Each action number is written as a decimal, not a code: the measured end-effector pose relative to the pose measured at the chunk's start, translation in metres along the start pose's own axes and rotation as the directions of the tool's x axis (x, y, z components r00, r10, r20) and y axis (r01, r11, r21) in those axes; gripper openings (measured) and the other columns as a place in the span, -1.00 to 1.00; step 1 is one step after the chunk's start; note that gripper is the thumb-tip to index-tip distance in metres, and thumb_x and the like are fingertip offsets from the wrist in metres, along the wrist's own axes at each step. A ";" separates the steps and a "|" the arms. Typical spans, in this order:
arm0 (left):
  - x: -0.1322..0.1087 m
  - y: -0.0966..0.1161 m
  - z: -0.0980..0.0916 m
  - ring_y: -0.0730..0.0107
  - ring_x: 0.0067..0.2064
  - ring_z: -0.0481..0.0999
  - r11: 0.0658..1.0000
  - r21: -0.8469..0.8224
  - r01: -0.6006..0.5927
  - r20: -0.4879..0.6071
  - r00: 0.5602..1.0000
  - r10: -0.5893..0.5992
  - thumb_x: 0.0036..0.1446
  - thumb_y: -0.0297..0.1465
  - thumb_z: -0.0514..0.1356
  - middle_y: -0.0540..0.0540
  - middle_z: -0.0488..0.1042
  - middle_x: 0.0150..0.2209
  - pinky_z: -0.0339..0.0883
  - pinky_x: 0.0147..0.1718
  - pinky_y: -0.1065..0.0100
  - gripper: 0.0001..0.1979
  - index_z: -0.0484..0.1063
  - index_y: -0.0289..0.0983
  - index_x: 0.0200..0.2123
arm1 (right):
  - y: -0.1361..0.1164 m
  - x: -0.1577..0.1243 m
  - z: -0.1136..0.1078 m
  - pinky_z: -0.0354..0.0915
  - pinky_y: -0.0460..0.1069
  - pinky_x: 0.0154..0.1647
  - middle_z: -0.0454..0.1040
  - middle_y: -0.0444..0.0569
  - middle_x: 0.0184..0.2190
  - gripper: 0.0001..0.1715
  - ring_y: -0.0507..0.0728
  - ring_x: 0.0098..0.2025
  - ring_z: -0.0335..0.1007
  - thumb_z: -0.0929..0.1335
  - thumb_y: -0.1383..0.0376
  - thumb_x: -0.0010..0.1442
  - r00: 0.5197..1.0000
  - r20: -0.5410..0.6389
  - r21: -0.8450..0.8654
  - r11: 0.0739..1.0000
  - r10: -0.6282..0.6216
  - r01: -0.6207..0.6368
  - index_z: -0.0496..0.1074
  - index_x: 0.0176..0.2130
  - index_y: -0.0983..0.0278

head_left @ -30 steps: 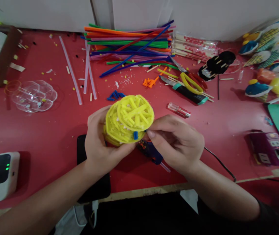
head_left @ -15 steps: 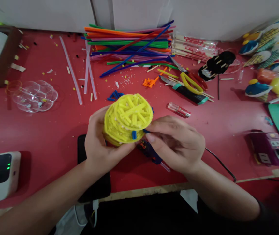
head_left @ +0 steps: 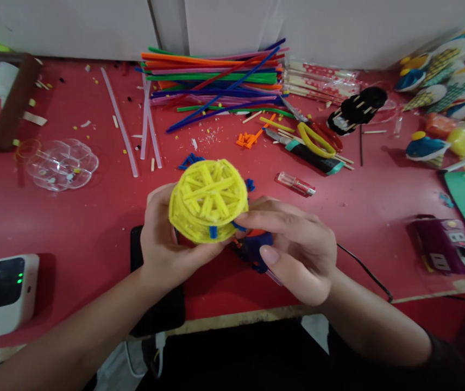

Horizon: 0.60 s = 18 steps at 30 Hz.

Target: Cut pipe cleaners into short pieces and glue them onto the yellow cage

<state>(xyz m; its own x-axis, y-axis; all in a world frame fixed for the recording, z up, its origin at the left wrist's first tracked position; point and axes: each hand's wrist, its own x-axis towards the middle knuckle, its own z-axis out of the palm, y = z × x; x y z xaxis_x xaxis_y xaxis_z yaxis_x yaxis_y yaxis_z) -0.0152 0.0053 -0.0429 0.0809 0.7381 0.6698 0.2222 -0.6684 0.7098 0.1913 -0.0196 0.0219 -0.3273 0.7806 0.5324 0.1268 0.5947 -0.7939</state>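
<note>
My left hand (head_left: 161,236) is wrapped round a rounded yellow pipe-cleaner craft piece (head_left: 208,198), its top crossed by spokes like a wheel. On the side facing me, a short blue pipe-cleaner bit (head_left: 213,232) stands upright below the rim. A second blue bit (head_left: 238,226) sits at the right side, under the index fingertip of my right hand (head_left: 303,239). The thumb of that hand is apart from the index finger. Below and partly behind my hands lies a dark blue and orange object (head_left: 259,244), its kind hidden.
Coloured pipe cleaners (head_left: 216,76) lie at the back, near scissors (head_left: 318,138) and a teal-black cutter (head_left: 314,155). Cut blue bits (head_left: 190,161) and orange bits (head_left: 249,139) are scattered about. A phone (head_left: 157,304) lies at the front edge, a small red-and-clear tube (head_left: 295,183) to the right.
My right thumb has come away from the index finger, which stays at the blue bit. The yellow piece has tilted slightly and shifted a little to the left.
</note>
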 end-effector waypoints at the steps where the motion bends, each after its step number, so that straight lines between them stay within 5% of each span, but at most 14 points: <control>1: -0.001 -0.001 0.000 0.16 0.02 0.53 1.000 -0.013 0.012 0.005 1.000 -0.012 -0.24 -0.26 0.58 -0.02 0.46 0.04 0.50 0.00 0.12 -0.02 0.29 0.08 0.28 | 0.000 0.000 0.000 0.51 0.12 -0.20 0.62 0.05 -0.26 -0.51 0.16 -0.23 0.57 0.26 0.46 0.19 1.000 0.003 -0.007 1.000 -0.004 0.004 0.50 0.07 0.28; 6: 0.001 0.004 0.003 0.23 -0.03 0.59 0.994 -0.098 0.050 -0.025 0.998 -0.052 -0.30 -0.35 0.62 -0.02 0.52 -0.01 0.53 -0.04 0.23 -0.03 0.35 -0.02 0.23 | 0.000 -0.001 0.004 0.44 0.06 -0.33 0.56 0.02 -0.30 -0.48 0.11 -0.36 0.44 0.28 0.47 0.14 0.995 -0.034 -0.079 0.993 -0.095 0.092 0.49 0.09 0.33; 13: 0.005 0.017 0.001 0.24 -0.16 0.64 0.969 -0.083 0.232 0.031 0.973 -0.230 -0.26 -0.40 0.60 -0.06 0.55 -0.15 0.61 -0.18 0.22 -0.38 0.48 -0.19 -0.09 | 0.000 -0.005 0.010 0.44 0.05 -0.37 0.47 -0.02 -0.30 -0.47 0.10 -0.36 0.38 0.29 0.41 0.15 0.980 -0.027 -0.237 0.954 -0.197 0.185 0.47 0.11 0.31; 18: -0.001 0.003 0.000 0.13 -0.02 0.62 0.999 -0.005 0.036 -0.004 0.999 -0.036 -0.23 -0.22 0.59 -0.07 0.54 0.00 0.57 -0.04 0.10 -0.10 0.35 -0.03 0.21 | 0.003 -0.004 0.014 0.51 0.02 -0.28 0.52 -0.03 -0.31 -0.66 0.09 -0.30 0.48 0.37 0.50 0.21 0.969 -0.118 -0.347 0.923 -0.218 0.165 0.51 -0.02 0.26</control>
<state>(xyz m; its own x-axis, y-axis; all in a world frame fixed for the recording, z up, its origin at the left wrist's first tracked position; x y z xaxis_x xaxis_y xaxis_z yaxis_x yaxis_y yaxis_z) -0.0142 0.0025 -0.0416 0.0691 0.7616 0.6444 0.2200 -0.6417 0.7348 0.1803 -0.0235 0.0133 -0.2340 0.6495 0.7235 0.3883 0.7446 -0.5429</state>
